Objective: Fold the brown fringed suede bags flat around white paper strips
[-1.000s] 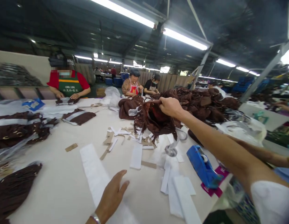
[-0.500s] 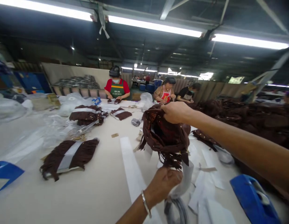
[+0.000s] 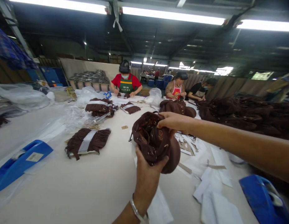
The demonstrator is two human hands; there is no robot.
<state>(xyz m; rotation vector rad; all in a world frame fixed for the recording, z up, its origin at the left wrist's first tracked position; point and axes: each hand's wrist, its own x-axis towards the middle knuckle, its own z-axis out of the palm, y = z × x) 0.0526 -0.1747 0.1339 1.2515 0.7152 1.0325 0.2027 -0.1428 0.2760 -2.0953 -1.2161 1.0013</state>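
Observation:
Both my hands hold a dark brown bag (image 3: 172, 152) with metal eyelets around its rim. Its mouth faces up toward me, and the lining shows inside. My left hand (image 3: 147, 169), with a silver bangle at the wrist, grips the near side, thumb to the right and fingers partly hidden behind the bag. My right hand (image 3: 169, 121) reaches in from the right and is closed on the far right rim; some fingertips are hidden. Left of the bag lies a fringed brown bag (image 3: 100, 142) with a pale paper band around it.
Blue tape dispensers (image 3: 23, 163) stand left and right. Paper strips (image 3: 187, 144) and white sheets (image 3: 208, 189) litter the right side. A heap of brown bags (image 3: 251, 112) lies at far right. Clear plastic (image 3: 71, 119) covers the left. Co-workers (image 3: 126, 82) work across the table.
My left hand has moved up from the fringe below the bag to its near side. The bag has turned and come slightly lower, its mouth now toward me. The view has shifted left.

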